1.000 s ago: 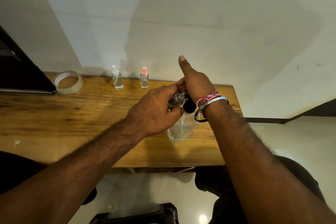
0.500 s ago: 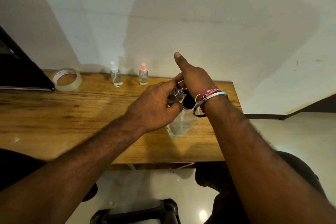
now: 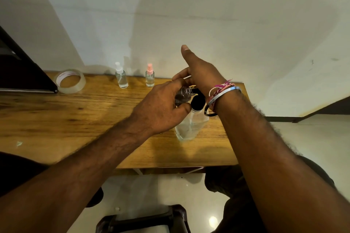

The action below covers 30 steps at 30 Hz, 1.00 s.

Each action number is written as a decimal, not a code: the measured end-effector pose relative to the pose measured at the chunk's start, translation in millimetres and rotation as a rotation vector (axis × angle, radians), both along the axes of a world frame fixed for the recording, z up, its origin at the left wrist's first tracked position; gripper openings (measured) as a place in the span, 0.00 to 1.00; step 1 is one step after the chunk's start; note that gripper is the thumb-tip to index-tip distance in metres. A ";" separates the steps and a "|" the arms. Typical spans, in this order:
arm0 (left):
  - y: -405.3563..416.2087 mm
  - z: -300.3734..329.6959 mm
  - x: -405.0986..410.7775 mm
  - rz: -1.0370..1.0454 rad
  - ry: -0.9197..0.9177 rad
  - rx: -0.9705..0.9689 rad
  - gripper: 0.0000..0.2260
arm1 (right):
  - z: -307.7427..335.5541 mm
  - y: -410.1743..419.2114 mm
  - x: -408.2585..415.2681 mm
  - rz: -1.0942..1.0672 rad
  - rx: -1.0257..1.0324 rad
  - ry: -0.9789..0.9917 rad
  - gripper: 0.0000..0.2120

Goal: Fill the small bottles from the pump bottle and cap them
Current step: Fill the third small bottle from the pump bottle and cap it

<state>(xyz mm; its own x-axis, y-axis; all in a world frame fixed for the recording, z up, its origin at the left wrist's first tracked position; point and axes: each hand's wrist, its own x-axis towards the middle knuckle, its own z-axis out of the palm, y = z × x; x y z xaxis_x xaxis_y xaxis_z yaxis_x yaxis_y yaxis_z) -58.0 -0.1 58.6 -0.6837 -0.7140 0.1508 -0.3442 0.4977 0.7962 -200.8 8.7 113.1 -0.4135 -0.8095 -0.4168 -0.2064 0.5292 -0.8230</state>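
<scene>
My left hand [image 3: 161, 108] grips a small clear uncapped bottle [image 3: 182, 95], tilted with its mouth toward the black pump head [image 3: 198, 102] of the large clear pump bottle [image 3: 190, 126], which stands near the right end of the wooden table [image 3: 75, 119]. My right hand [image 3: 200, 73] sits over the pump head, thumb stuck up; its fingers are hidden behind the hand. Two small capped bottles stand at the table's back edge: one with a white sprayer [image 3: 121, 76] and one with a pink sprayer [image 3: 150, 76].
A roll of clear tape [image 3: 70, 81] lies at the back left, beside a dark open laptop [image 3: 20, 73]. The table's right edge runs just past the pump bottle. A dark chair part [image 3: 144, 221] shows on the floor below.
Both hands and the bottle keep their hold at the pump head. The view has shifted slightly; nothing else on the table moved.
</scene>
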 end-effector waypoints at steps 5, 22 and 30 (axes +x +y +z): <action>1.1 0.8 0.2 -0.018 0.008 -0.010 0.25 | 3.7 3.9 2.8 0.000 0.020 0.059 0.34; 3.1 -9.5 -1.8 -0.018 -0.025 -0.016 0.26 | -10.7 6.8 4.8 -0.022 0.002 0.170 0.41; 4.6 -5.8 0.5 -0.020 0.014 0.016 0.24 | -9.5 7.9 5.9 -0.017 -0.011 0.169 0.41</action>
